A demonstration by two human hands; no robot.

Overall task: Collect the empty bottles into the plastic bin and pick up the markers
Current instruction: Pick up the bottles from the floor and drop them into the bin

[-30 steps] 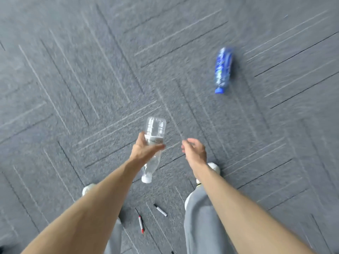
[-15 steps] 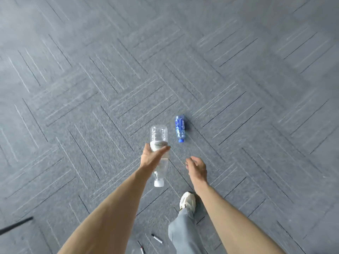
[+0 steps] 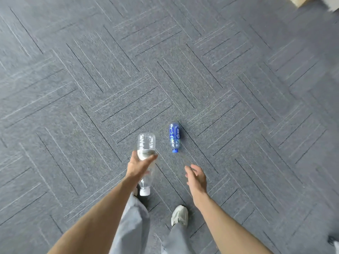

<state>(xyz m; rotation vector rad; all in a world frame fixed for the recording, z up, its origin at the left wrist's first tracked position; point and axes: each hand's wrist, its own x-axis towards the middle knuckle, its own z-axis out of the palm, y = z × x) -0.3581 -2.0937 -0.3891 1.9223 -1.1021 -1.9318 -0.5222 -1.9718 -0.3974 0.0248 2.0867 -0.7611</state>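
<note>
Carpet (image 3: 73, 88): grey tiles with a line pattern fill the view. The person has stepped forward across them, with grey trousers and a pale shoe (image 3: 179, 215) at the bottom.
Left hand (image 3: 142, 165): still wrapped round the middle of the clear bottle (image 3: 146, 143), which is held above the floor with its white cap toward the person.
Right hand (image 3: 196, 177): empty, with fingers now spread and relaxed, near the blue bottle (image 3: 174, 137) but not touching it.
Blue bottle: lies on its side on the carpet, cap toward the person. It is closer than a moment ago and is probably the next pickup.
Hidden: the plastic bin is out of view, and the markers have slipped below the frame. A tan corner (image 3: 297, 0) is cut off at top right. The edges of the view are blurred.
</note>
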